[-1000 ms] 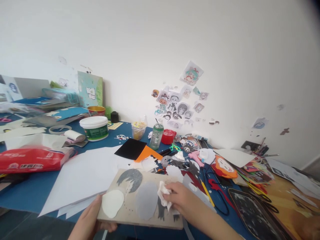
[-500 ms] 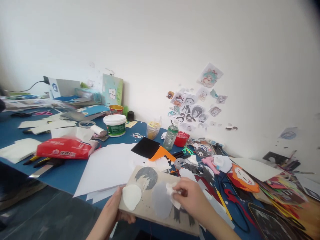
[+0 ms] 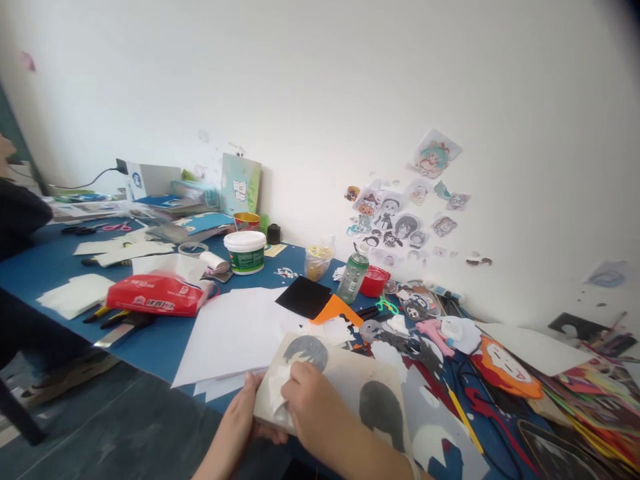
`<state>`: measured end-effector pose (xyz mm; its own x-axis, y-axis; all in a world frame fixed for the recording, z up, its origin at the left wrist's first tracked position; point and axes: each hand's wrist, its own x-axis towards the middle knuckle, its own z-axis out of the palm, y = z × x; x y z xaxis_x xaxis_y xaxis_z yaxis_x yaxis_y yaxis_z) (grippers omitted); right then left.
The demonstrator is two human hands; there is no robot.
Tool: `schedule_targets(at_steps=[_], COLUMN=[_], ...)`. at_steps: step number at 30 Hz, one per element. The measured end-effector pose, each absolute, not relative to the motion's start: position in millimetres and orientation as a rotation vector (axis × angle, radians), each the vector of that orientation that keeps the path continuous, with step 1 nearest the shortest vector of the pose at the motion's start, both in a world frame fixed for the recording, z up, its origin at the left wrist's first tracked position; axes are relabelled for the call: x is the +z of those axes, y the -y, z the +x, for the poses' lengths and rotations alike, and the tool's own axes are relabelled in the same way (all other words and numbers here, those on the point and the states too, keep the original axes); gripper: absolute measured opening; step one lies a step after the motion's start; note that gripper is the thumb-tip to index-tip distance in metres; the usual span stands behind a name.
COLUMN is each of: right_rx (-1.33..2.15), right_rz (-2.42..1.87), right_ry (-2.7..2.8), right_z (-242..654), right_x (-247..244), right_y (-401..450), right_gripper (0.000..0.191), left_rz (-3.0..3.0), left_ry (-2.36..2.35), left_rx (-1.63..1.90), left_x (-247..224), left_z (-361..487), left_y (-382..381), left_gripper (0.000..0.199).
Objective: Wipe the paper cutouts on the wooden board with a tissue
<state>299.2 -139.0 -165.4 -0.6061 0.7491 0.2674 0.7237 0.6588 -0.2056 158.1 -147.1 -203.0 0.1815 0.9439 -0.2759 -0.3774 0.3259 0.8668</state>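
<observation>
board (image 3: 345,387) at table's near edge, stiff, light: take by edges | left hand (image 3: 245,417) grips left edge | right hand (image 3: 313,407) presses white tissue (image 3: 277,393), soft

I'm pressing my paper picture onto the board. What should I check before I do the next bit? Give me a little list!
1. Left hand grips the pale rectangular board at its left edge: ok.
2. Right hand presses the crumpled white tissue onto the board: ok.
3. Dark grey hair-shaped paper cutout lies flat on the board: ok.
4. Second dark cutout stuck down fully: cannot tell, the arm covers part of it.
5. Board rests wholly on the blue table: not ok, its near edge hangs over.
6. Green-capped glue bottle stands upright: ok.
</observation>
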Motion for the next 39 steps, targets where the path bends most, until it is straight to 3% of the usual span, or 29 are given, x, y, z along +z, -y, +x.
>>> schedule_targets(at_steps=[6, 12, 16, 23, 31, 36, 39], right_rx=[0.602, 0.203, 0.033, 0.146, -0.184, 0.021, 0.019], right_rz=[-1.191, -0.911, -1.091, -1.131, -0.783, -0.713, -0.692], right_ry=[2.067, 2.505, 2.570, 2.279, 2.755, 2.645, 2.656], right_z=[304.1, 296.0, 291.9, 293.7, 301.6, 306.2, 298.9], right_x=[-124.6, -146.6, -167.9, -145.7, -162.2, -140.8, -138.6], right_y=[125.5, 127.7, 134.6, 134.7, 141.0, 134.7, 132.0], right_gripper=[0.014, 0.014, 0.012, 0.020, 0.013, 0.015, 0.012], left_rz=[0.755, 0.748, 0.742, 0.759, 0.684, 0.698, 0.686], left_ry=[-0.914, -0.941, -0.965, -0.974, -1.037, -0.984, -1.023], left_rx=[1.041, 1.039, 1.078, 1.097, 1.145, 1.113, 1.140], left_x=[-202.3, -209.3, -204.7, -191.6, -197.6, -195.7, -193.5], left_z=[158.6, 157.1, 159.6, 164.5, 163.3, 165.1, 163.5], left_y=[146.2, 144.2, 147.6, 152.3, 149.9, 151.3, 151.9], left_gripper=[0.069, 0.070, 0.066, 0.063, 0.056, 0.066, 0.062])
